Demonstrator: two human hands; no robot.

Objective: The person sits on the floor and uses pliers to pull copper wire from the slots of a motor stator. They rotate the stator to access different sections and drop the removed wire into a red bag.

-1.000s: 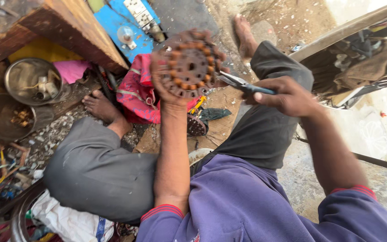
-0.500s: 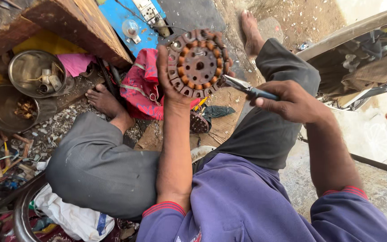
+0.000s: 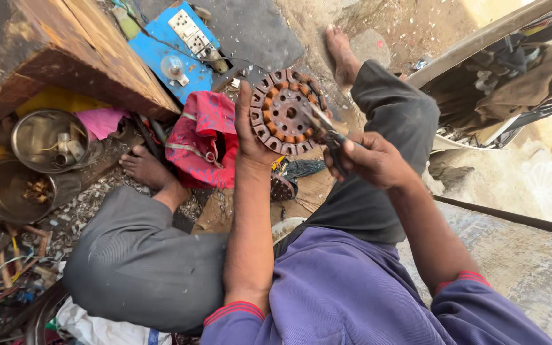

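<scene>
My left hand (image 3: 249,137) holds up a round rusty motor stator (image 3: 285,112), a slotted metal ring with copper windings, gripping it at its left rim. My right hand (image 3: 368,160) is closed on a pair of pliers (image 3: 327,131) with dark handles. The pliers' metal jaws touch the stator's right side. I sit on the ground in grey trousers (image 3: 135,262) and a purple shirt (image 3: 352,294), with my bare feet out in front.
A red cloth bag (image 3: 202,137) lies under the stator. A blue switchboard (image 3: 177,48) and a wooden bench (image 3: 65,51) are at the upper left. Two steel bowls (image 3: 33,160) with small parts sit left. Scrap wire litters the ground.
My right hand has moved left and brought the pliers' jaws onto the stator. The stator has stayed raised in my left hand.
</scene>
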